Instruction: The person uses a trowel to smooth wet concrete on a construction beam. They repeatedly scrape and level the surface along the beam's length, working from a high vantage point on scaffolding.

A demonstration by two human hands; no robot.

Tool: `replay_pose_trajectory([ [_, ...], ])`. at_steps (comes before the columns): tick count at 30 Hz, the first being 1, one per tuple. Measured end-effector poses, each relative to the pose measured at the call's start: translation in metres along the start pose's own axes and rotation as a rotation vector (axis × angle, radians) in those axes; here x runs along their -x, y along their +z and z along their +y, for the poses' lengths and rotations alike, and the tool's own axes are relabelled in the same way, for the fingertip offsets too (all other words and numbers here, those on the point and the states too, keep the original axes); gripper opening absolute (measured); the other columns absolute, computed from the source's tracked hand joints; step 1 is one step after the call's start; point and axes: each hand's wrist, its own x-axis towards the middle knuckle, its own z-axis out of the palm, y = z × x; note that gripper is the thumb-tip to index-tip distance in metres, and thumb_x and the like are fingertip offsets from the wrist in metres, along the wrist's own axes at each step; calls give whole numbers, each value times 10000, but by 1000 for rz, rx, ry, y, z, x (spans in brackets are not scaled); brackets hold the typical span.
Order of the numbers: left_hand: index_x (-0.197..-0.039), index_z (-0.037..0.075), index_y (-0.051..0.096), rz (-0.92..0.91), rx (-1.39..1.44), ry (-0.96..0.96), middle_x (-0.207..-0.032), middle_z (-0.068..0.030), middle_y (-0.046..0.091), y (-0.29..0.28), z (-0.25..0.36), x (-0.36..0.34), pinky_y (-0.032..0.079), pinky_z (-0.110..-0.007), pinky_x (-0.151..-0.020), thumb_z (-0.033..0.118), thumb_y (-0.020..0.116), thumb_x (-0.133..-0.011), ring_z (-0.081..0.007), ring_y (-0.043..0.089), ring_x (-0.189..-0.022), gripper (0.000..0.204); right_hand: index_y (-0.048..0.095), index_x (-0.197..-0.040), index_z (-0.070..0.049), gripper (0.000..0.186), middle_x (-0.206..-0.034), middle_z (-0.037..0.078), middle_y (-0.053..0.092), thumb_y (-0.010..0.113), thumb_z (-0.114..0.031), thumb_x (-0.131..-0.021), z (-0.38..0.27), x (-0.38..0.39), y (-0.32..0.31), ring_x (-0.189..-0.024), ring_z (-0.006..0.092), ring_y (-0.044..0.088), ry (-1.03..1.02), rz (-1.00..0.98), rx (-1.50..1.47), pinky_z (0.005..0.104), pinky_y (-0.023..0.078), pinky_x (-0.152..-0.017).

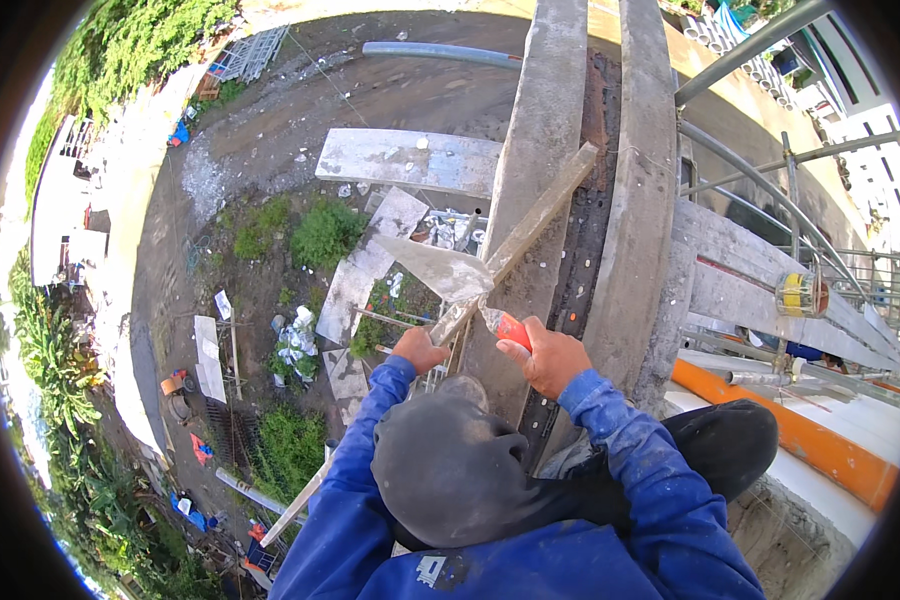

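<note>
My right hand [550, 360] is closed round the orange-red handle of a pointed trowel [438, 268]. Its blade, coated in pale mortar, points to the left and lies across a wooden strip [542, 210]. Wrapped round the lower end of that strip is my left hand [420, 349]. The strip slants up to the right, over a grey concrete beam [535, 130], and its far end reaches the gap beside the beam. Whether the blade touches the wood I cannot tell. Both forearms wear blue sleeves, and my bent knees in dark trousers are below the hands.
A second concrete edge [640, 150] runs alongside, with a dark rubble-strewn channel [580, 270] between. Far below on the left is ground with boards [410, 160], shrubs [328, 233] and debris. Scaffold pipes [750, 52], a yellow reel-like object [800, 294] and an orange beam [790, 430] are at right.
</note>
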Motion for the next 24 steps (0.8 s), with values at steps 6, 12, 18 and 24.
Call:
replay_pose_trajectory([
  [6, -842, -112, 691, 30, 35, 27, -844, -350, 656, -1, 3, 0, 540, -474, -824, 422, 651, -714, -459, 678, -858, 551, 514, -1059, -54, 609, -778, 244, 682, 417, -650, -972, 14, -6, 6, -735, 456, 672, 37, -32, 3, 551, 517, -667],
  [12, -833, -122, 687, -19, -45, 31, -850, -354, 657, 3, 4, 3, 537, -474, -840, 427, 657, -716, -465, 675, -862, 563, 515, -1085, -51, 622, -791, 246, 684, 407, -653, -974, 11, 0, 9, -747, 462, 670, 10, -73, 8, 556, 515, -667],
  [18, -827, -118, 690, -9, -57, 29, -868, -358, 657, 1, 4, 4, 533, -466, -854, 449, 648, -741, -457, 673, -895, 576, 521, -1096, -48, 644, -807, 239, 692, 388, -666, -973, -6, 4, 0, -766, 455, 674, 4, -62, -15, 557, 514, -685],
  [24, -839, -105, 699, -13, -71, 47, -869, -337, 667, 2, 5, 7, 535, -465, -852, 471, 657, -754, -455, 673, -893, 584, 522, -1088, -46, 648, -803, 247, 688, 381, -667, -975, 10, -2, 7, -784, 452, 678, 56, -88, 5, 549, 519, -707],
])
